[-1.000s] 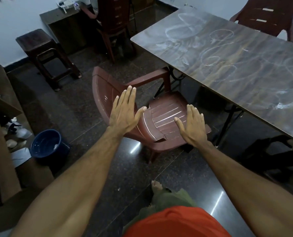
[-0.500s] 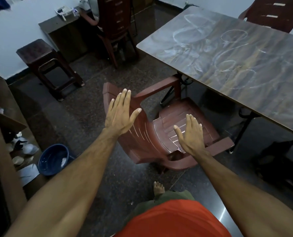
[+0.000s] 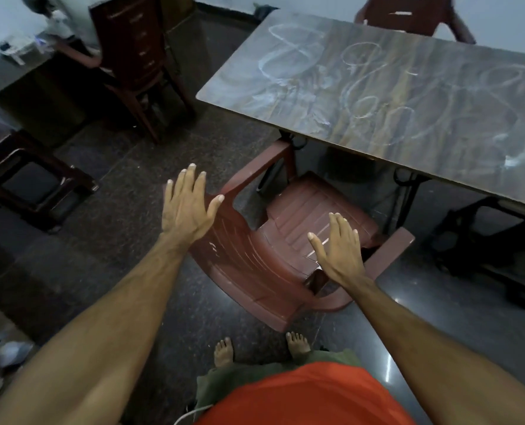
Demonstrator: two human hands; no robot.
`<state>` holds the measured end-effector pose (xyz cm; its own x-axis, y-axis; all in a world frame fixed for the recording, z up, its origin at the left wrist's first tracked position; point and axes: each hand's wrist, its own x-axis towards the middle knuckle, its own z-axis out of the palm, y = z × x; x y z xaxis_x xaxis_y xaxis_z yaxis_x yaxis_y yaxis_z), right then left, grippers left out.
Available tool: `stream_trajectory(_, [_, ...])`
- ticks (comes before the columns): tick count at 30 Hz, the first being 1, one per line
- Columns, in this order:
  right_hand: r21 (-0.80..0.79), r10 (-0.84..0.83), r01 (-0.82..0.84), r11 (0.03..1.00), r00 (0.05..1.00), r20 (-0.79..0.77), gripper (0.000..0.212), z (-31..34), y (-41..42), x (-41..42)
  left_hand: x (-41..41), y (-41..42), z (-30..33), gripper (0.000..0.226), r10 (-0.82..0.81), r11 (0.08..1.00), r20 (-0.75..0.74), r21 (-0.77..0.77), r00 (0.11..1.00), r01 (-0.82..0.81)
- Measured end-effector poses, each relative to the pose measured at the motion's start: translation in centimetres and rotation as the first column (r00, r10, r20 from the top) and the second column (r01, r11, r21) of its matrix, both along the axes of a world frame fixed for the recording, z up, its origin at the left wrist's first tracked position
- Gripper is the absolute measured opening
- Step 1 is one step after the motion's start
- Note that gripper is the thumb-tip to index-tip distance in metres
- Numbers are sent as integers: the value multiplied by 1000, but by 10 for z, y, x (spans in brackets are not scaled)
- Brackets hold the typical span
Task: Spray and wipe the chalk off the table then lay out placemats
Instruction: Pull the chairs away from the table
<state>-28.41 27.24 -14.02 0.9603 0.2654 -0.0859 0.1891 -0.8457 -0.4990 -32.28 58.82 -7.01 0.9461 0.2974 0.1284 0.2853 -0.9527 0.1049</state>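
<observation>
The wood-grain table (image 3: 439,124) fills the upper right, its top covered with white chalk loops and smears (image 3: 289,56). Both my hands are stretched out in front of me, palms down, fingers straight, holding nothing. My left hand (image 3: 187,207) hovers over the back of a maroon plastic chair (image 3: 255,265). My right hand (image 3: 338,250) hovers over that chair's seat and near armrest. No spray bottle, cloth or placemat shows in this view.
The maroon chair stands between me and the table's near edge. A second maroon chair (image 3: 408,16) sits beyond the table. A stack of chairs (image 3: 132,56) and a dark stool (image 3: 31,176) stand to the left. My bare feet (image 3: 224,351) are on the dark stone floor.
The view has swung right and closer to the table. The blue tub at the left has left the frame. Both hands stay flat and outstretched over the chair.
</observation>
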Motion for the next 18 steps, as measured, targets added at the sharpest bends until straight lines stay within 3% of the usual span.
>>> stream_trajectory(7, [0, -218, 219, 976, 974, -54, 75, -3, 45, -54, 7, 69, -11, 49, -96, 995, -195, 5, 976, 99])
stream_trajectory(12, [-24, -374, 377, 926, 906, -200, 77, -1, 69, -80, 7, 85, -9, 45, -195, 980, -220, -71, 956, 184])
stream_trajectory(15, [-30, -508, 535, 845, 783, -359, 73, 2, 73, -93, 17, 96, -7, 42, -187, 977, -231, -146, 955, 156])
stream_trajectory(18, [23, -639, 776, 630, 536, -552, 87, 7, 69, -111, 28, 104, -10, 40, -136, 948, -221, -313, 966, 62])
